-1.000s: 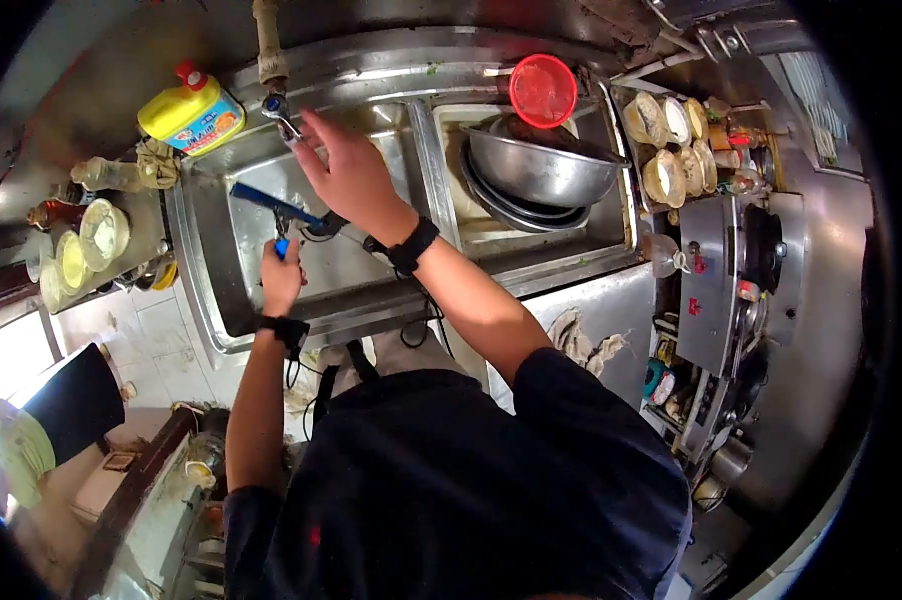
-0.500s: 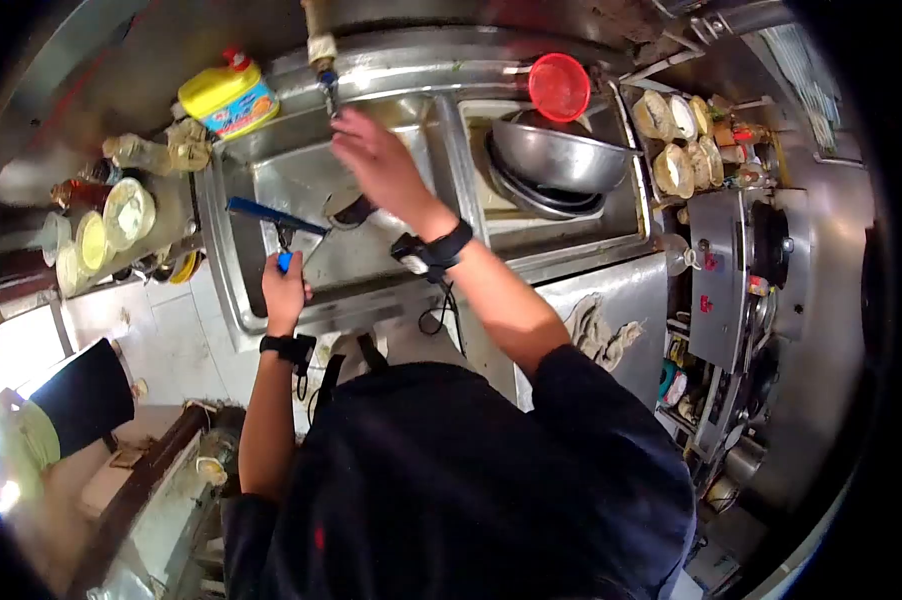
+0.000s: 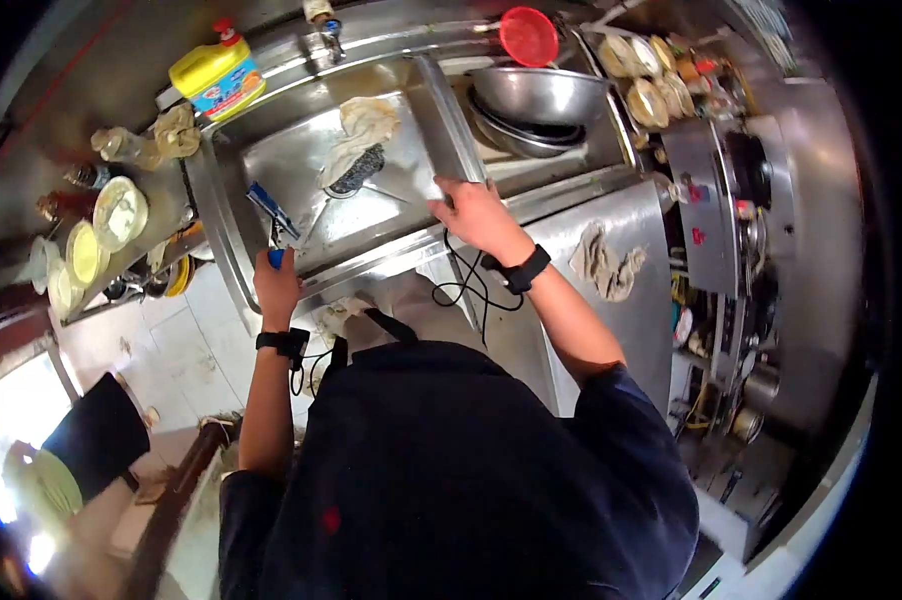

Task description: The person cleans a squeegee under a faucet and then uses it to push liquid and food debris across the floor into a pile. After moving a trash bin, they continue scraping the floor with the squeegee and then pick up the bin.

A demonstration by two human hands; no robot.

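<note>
Shiny steel sink (image 3: 271,160), limp cloth rag (image 3: 366,125) inside

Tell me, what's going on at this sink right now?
A person stands at a double steel sink. Their left hand grips a blue-handled tool that reaches into the left basin, where a cloth lies over a dark scrubber. Their right hand rests on the sink's front edge near the divider. The right basin holds stacked metal bowls, with a yellow detergent bottle behind.
</note>
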